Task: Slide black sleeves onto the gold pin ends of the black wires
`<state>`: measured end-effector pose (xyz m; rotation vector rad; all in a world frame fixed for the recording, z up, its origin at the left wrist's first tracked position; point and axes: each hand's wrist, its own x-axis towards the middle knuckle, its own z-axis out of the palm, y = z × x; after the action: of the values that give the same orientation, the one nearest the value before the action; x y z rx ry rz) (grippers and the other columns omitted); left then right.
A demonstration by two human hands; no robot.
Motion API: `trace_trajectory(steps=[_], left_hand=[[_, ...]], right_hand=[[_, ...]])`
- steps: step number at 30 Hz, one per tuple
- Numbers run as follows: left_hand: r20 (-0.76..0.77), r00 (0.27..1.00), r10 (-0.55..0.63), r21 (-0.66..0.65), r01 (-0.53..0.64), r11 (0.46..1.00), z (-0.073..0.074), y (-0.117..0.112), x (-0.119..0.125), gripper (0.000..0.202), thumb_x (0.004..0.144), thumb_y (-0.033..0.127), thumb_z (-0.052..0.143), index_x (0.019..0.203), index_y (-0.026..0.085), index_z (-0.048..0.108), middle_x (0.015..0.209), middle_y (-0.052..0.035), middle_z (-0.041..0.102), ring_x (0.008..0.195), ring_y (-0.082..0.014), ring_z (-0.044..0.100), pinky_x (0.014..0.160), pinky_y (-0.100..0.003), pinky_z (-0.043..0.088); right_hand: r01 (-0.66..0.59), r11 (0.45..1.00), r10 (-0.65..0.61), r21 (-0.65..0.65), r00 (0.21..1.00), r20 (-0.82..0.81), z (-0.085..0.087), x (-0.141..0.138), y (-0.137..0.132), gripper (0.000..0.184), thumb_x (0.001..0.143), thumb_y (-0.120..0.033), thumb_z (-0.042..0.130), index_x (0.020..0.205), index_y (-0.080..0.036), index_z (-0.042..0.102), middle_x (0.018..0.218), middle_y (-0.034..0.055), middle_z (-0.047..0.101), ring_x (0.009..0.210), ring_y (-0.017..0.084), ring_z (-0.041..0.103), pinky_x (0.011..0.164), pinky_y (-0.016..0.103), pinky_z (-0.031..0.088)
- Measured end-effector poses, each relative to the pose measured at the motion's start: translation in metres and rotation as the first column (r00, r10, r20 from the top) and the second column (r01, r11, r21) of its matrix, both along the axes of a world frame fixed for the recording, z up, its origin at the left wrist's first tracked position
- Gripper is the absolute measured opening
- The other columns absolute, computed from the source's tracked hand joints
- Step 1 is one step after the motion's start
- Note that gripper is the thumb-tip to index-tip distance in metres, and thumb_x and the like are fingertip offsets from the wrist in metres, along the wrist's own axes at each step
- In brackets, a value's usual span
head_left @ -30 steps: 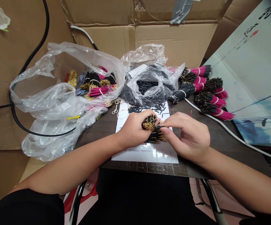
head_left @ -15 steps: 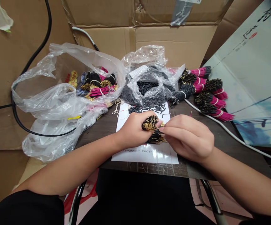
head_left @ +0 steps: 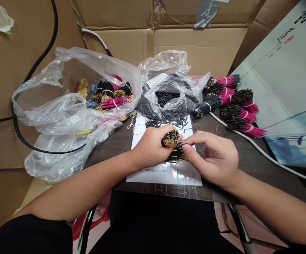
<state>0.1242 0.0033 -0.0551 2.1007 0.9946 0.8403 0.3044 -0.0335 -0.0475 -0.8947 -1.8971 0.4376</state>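
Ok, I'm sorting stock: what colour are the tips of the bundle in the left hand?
Gold; the bundle shows best in head view.

Left hand [head_left: 150, 148] grips wire bundle [head_left: 171, 138] — right hand [head_left: 216, 158] pinches one black sleeve [head_left: 181, 145].

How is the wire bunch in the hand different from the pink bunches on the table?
The gold-tipped black wire bunch is gripped in the left hand, tips up; the pink wire bunches lie flat on the dark table. The held bunch shows gold tips; the pink bunches' ends look dark. White ties bind the pink bunches; none shows on the held bunch. Both are bundled thin wires.
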Motion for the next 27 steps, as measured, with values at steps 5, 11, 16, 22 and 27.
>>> trace_trajectory(steps=[5, 11, 16, 22, 27], left_hand=[[-0.015, 1.0, -0.011, -0.005, 0.011, 1.0, 0.001, 0.0002, 0.0002, 0.014, 0.082, 0.026, 0.054, 0.083, 0.013, 0.058, 0.071, 0.0013, 0.059, 0.065, -0.0067, 0.05, 0.062, -0.019, 0.037], [-0.004, 1.0, -0.026, -0.019, 0.026, 0.999, 0.0021, 0.0002, -0.0003, 0.013, 0.081, 0.025, 0.054, 0.083, 0.013, 0.058, 0.073, 0.0011, 0.059, 0.066, -0.0069, 0.05, 0.063, -0.019, 0.037], [0.007, 0.999, -0.045, -0.015, 0.045, 0.999, 0.002, 0.0, -0.0007, 0.015, 0.083, 0.027, 0.053, 0.083, 0.013, 0.058, 0.074, 0.0008, 0.06, 0.066, -0.0066, 0.05, 0.064, -0.019, 0.038], [-0.002, 0.999, -0.037, -0.01, 0.037, 0.999, 0.0012, -0.0005, -0.0002, 0.019, 0.086, 0.032, 0.052, 0.084, 0.013, 0.058, 0.073, 0.0007, 0.059, 0.065, -0.0066, 0.049, 0.064, -0.019, 0.038], [-0.011, 0.999, -0.049, -0.001, 0.049, 0.999, 0.002, -0.0002, -0.001, 0.018, 0.085, 0.03, 0.051, 0.084, 0.014, 0.058, 0.074, 0.0, 0.06, 0.065, -0.007, 0.049, 0.064, -0.019, 0.038]], right_hand=[[0.054, 0.998, -0.054, -0.011, 0.998, -0.009, -0.0015, -0.002, -0.002, 0.015, 0.076, -0.011, 0.065, 0.089, -0.019, 0.062, 0.076, -0.0019, 0.067, 0.065, 0.009, 0.06, 0.059, 0.023, 0.047], [0.079, 0.997, -0.079, 0.003, 0.997, 0.009, -0.0012, -0.0035, -0.0036, 0.014, 0.077, -0.013, 0.064, 0.088, -0.02, 0.061, 0.073, -0.0032, 0.066, 0.059, 0.008, 0.059, 0.057, 0.02, 0.049], [0.065, 0.998, -0.065, 0.002, 0.998, 0.011, -0.0022, -0.0018, -0.0053, 0.015, 0.077, -0.012, 0.064, 0.09, -0.02, 0.061, 0.075, -0.0026, 0.069, 0.062, 0.009, 0.063, 0.059, 0.02, 0.051], [0.073, 0.994, -0.077, 0.08, 0.996, 0.049, -0.0009, -0.0017, -0.0055, 0.015, 0.077, -0.012, 0.065, 0.089, -0.02, 0.061, 0.078, -0.0029, 0.069, 0.063, 0.007, 0.063, 0.061, 0.019, 0.052], [0.092, 0.989, -0.098, 0.116, 0.994, 0.054, -0.0015, -0.0012, -0.0057, 0.014, 0.076, -0.013, 0.067, 0.087, -0.019, 0.061, 0.075, -0.0026, 0.069, 0.058, 0.007, 0.06, 0.06, 0.02, 0.052]])
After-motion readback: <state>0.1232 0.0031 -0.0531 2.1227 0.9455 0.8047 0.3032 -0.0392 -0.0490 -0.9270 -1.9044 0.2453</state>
